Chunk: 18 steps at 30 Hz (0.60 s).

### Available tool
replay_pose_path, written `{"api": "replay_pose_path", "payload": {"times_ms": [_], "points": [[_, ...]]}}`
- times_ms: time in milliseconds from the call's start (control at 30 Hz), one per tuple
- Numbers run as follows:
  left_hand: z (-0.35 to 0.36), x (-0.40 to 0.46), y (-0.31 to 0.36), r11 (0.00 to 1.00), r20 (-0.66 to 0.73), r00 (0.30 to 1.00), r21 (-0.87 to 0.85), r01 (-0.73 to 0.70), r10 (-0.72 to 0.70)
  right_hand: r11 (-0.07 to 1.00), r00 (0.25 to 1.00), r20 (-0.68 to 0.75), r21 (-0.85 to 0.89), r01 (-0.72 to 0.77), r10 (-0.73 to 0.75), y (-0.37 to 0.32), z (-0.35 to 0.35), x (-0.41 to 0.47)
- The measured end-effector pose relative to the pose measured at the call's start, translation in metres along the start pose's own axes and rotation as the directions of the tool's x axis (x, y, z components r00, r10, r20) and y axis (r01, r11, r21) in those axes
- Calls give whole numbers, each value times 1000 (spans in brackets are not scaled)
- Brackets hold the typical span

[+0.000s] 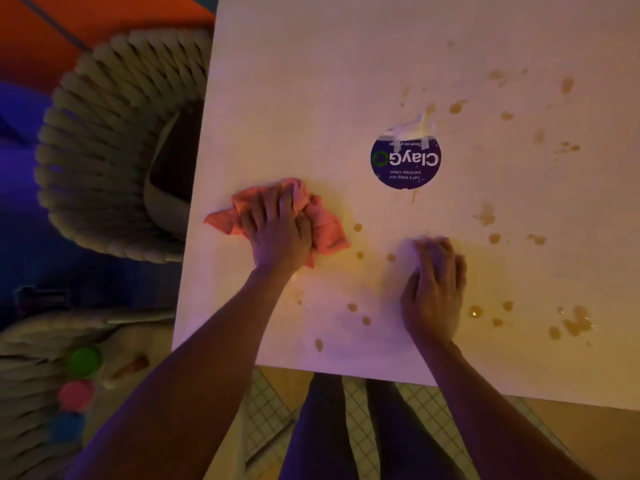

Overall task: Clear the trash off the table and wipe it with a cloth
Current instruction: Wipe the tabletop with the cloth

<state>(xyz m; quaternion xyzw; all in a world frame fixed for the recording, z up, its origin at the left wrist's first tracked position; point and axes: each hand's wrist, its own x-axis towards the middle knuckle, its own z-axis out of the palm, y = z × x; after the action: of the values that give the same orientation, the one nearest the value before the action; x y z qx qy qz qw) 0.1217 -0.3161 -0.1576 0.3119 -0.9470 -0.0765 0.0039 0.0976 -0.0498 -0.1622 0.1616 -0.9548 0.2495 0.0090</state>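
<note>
Dim, coloured light falls over a pale square table (277,81) that fills most of the frame. Brownish spill drops (575,323) are scattered across its right half and lower middle, and a round dark-blue sticker (405,162) sits near the centre, its top edge torn.

At centre left the left hand (277,230) presses palm-down on a crumpled pink cloth (329,226), fingers curled over its folds and gripping it against the tabletop; the cloth lies close to the table's left edge. Right of it, well apart from the cloth, the right hand (436,289) lies flat on the bare surface, fingers together and slightly bent, holding nothing — a few drops sit just beside it on either side.

A woven rope-back chair (104,150) stands off the table's left edge in the upper left. In the lower left, on another woven seat, lie a green lid (84,362) and a pink lid (76,394) — both blurred.
</note>
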Motion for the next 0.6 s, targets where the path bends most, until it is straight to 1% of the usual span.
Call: {"api": "replay_pose_path", "payload": {"times_ms": [67,133,200,267,367,433,600], "points": [[-8,5,-1,1000,14,1000,-9,-10,10,997,1000,20,-71,-11,13,-3,-3,-1],[-9,5,7,1000,-2,1000,-1,21,-21,992,999,35,-126,-23,28,-5,-3,2],[-3,1,21,998,-53,997,35,58,-56,987,997,54,-155,-40,49,-8,1,3],[4,-5,37,999,-52,998,34,37,-36,987,997,51,-153,-49,57,-11,4,3],[11,-10,65,996,-9,996,-28,-87,87,987,998,23,-150,-56,60,-9,7,3],[11,-10,71,985,-9,986,-40,-168,168,988,999,16,-147,-47,50,-6,7,1],[3,20,39,930,-64,928,9,-367,367,990,999,-40,-138,-41,36,-6,8,6]]}}
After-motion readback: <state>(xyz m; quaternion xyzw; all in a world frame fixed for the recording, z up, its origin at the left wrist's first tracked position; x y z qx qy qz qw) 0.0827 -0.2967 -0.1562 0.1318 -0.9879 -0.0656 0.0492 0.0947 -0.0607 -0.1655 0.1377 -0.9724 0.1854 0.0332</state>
